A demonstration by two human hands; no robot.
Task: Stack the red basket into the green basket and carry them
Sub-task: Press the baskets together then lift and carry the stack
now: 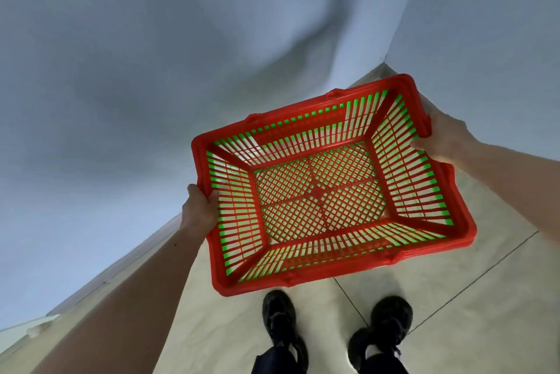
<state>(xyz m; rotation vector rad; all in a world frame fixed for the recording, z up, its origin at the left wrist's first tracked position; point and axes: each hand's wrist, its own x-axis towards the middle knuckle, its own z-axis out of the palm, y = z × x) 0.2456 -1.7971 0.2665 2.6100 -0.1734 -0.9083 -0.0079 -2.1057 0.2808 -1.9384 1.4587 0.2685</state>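
The red basket (318, 192) sits nested inside the green basket (239, 223), whose green walls show only through the red slats. Both are held in the air above the floor, tilted, in front of me. My left hand (198, 207) grips the stacked rims at the left short side, thumb on top. My right hand (445, 139) grips the rims at the right short side, fingers curled over the edge. The baskets hold nothing.
A pale wall (151, 70) fills the left and top, meeting another wall at a corner (386, 58) on the right. Beige tiled floor (454, 267) lies below. My two black shoes (281, 322) stand on the tiles beneath the baskets.
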